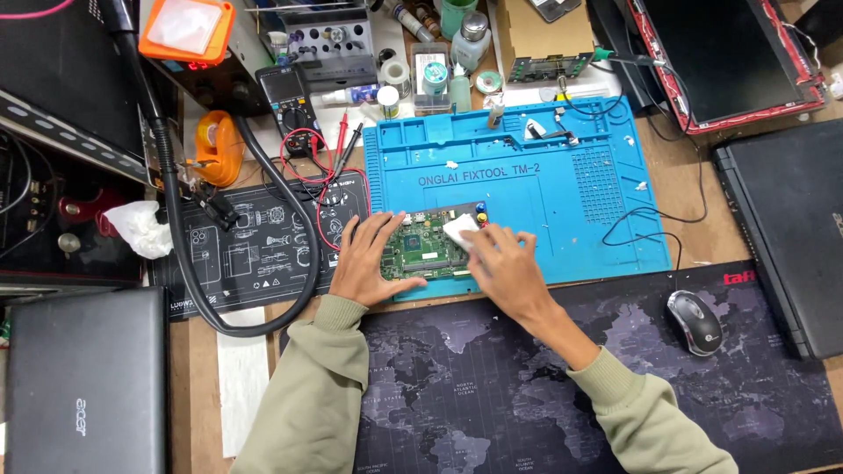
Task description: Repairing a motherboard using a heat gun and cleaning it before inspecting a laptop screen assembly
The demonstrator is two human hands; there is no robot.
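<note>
A green circuit board (420,250) lies flat on the near left part of a blue work mat (562,189), which sits on the worktop (680,149). The board's long side runs left to right, so each hand comes at it from one end.

The left hand (362,262) rests on the left end of the board. Its fingers are spread out and lie flat, as if they hold the board down.

The right hand (507,266) is at the right end. It pinches a small white pad (461,232) between thumb and fingers. The pad touches the far right corner of the board, just beside some small red, yellow and blue round parts (480,215).

The right hand is the one nearer to that corner, and most of the green board lies to its left, between the two hands.

A grey mouse (695,321) sits well apart, to the right, on a dark map mat (492,395) at the near side.
</note>
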